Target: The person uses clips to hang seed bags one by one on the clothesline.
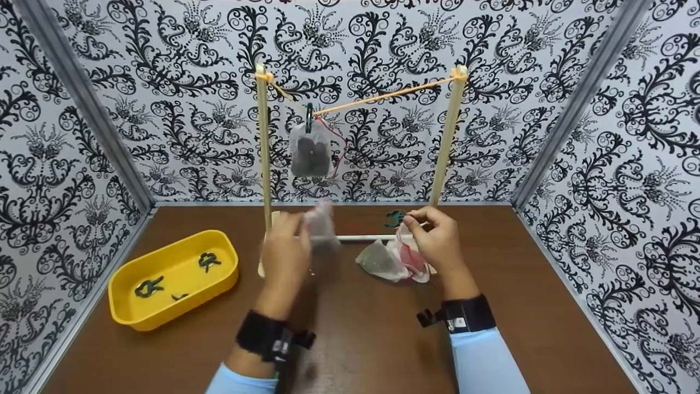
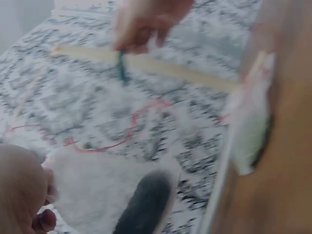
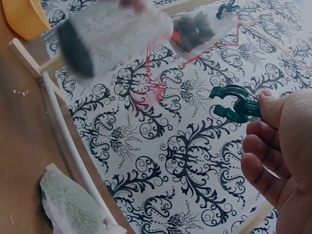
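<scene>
My left hand [image 1: 284,249] grips the top of a white drawstring mesh pouch [image 3: 114,36], blurred, with a dark mass at its bottom and a red cord trailing. Between thumb and fingers, my right hand [image 1: 440,238] pinches a dark green spring clip [image 3: 235,103] by its handles. Behind the hands, a second pouch [image 1: 310,156] with dark contents hangs from an orange string [image 1: 383,97], held by another green clip [image 1: 309,117]. A pouch with greenish contents [image 1: 380,260] lies on the table below my right hand, red cord beside it.
Two upright wooden posts [image 1: 449,131] carry the sagging string, and a white bar [image 1: 361,237] joins them low down. On the left of the brown table [image 1: 361,339] stands a yellow tray [image 1: 180,312] with several dark green clips. Patterned walls [image 1: 383,33] enclose the table.
</scene>
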### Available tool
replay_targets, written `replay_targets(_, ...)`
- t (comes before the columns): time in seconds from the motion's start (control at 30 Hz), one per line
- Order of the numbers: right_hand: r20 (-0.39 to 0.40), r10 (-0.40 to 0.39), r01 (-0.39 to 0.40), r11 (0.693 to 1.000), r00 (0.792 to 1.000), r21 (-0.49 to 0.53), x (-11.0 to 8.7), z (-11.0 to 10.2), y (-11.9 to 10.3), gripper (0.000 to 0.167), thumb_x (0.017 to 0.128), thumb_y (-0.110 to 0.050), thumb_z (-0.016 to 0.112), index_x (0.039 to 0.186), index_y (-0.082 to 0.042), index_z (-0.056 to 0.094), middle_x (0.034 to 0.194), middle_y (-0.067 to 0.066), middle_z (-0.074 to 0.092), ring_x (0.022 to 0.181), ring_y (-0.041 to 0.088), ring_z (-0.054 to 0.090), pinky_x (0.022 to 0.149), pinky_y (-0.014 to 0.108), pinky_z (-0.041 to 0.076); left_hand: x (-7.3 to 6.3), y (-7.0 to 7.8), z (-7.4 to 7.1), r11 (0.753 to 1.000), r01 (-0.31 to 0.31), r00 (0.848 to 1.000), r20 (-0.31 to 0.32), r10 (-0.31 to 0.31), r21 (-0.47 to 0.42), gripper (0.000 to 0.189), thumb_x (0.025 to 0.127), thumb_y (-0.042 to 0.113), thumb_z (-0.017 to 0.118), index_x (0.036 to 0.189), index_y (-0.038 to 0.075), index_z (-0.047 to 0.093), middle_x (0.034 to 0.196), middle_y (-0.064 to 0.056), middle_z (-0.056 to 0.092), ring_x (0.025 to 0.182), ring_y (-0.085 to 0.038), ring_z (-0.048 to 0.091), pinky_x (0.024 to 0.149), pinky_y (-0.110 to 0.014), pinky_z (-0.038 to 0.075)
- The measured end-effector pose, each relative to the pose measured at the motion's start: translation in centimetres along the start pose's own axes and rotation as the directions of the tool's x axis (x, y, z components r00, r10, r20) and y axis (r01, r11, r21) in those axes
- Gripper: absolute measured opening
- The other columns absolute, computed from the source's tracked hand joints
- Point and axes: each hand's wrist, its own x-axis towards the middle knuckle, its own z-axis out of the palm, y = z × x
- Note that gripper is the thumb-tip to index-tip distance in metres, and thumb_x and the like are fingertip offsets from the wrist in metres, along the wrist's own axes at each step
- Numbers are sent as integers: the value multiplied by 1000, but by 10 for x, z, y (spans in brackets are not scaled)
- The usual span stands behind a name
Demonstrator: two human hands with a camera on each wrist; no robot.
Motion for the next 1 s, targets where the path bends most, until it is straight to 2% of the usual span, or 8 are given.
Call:
replay_targets(0.13, -25, 1, -1, 1000, 1000, 8, 3, -3, -2, 6, 101, -3, 85, 100, 3, 82, 86, 16, 78, 73, 4, 69, 65, 17, 57, 39, -8, -36, 1000, -7, 990, -144, 4, -20, 25, 112, 23, 72, 114, 0, 81, 106, -20, 77, 87, -44, 76, 79, -59, 67)
replay_targets(0.2, -28, 4, -4, 1000, 1000, 6, 4, -4, -2, 7, 101, -4, 84, 100, 3, 82, 86, 18, 78, 72, 4, 69, 66, 17, 57, 58, -7, -48, 1000, -23, 987, -159, 23, 1, 26, 113, 24, 70, 116, 1, 81, 106, -20, 76, 85, -45, 74, 76, -59, 65)
replay_targets(0.37, -30, 3, -3, 1000, 1000, 2, 6, -4, -3, 6, 102, -2, 83, 101, 4, 82, 86, 15, 78, 73, 4, 69, 67, 17, 58, 96, 5, -66, 997, -51, 989, -134, 59, 60, 27, 113, 25, 69, 121, 2, 82, 109, -19, 75, 89, -46, 75, 79, -60, 64)
replay_targets(0.53, -35, -37, 38, 999, 999, 24, 19, 2, -14, 6, 101, 0, 82, 102, 6, 81, 88, 13, 80, 72, 3, 69, 66, 17, 58, 126, 21, -71, 994, -52, 998, -27, 55, 100, 32, 115, 31, 66, 124, 3, 81, 114, -17, 76, 94, -44, 77, 82, -58, 65)
replay_targets(0.63, -15, -107, 108, 994, 994, 20, 39, 14, -37, 8, 100, -1, 83, 103, 7, 80, 93, 18, 81, 76, 3, 69, 70, 16, 59, 143, 27, -73, 992, -53, 998, 21, 51, 114, 33, 116, 32, 66, 124, 3, 80, 112, -17, 76, 92, -43, 76, 80, -55, 66)
replay_targets(0.73, 9, -183, 183, 983, 983, 17, 66, 26, -70, 11, 101, -3, 82, 105, 7, 79, 99, 22, 80, 81, 9, 71, 74, 18, 62, 157, 31, -73, 988, -66, 998, 27, 63, 140, 31, 116, 30, 67, 121, 3, 80, 110, -16, 78, 91, -40, 76, 79, -53, 66)
replay_targets(0.9, 32, -239, 239, 971, 971, -11, 116, 46, -131, 15, 106, -12, 80, 110, 2, 78, 103, 14, 80, 82, 21, 70, 72, 22, 60, 175, 40, -75, 981, -75, 996, 61, 65, 178, 30, 117, 29, 64, 125, 5, 79, 110, -14, 78, 90, -37, 75, 79, -49, 65)
replay_targets(1.0, 93, -242, 249, 966, 966, -74, 146, 60, -164, 16, 109, -19, 77, 113, -4, 78, 107, 8, 80, 87, 18, 69, 74, 23, 59, 182, 48, -77, 978, -77, 994, 88, 61, 193, 29, 118, 28, 62, 127, 6, 79, 110, -13, 76, 91, -36, 74, 79, -47, 65)
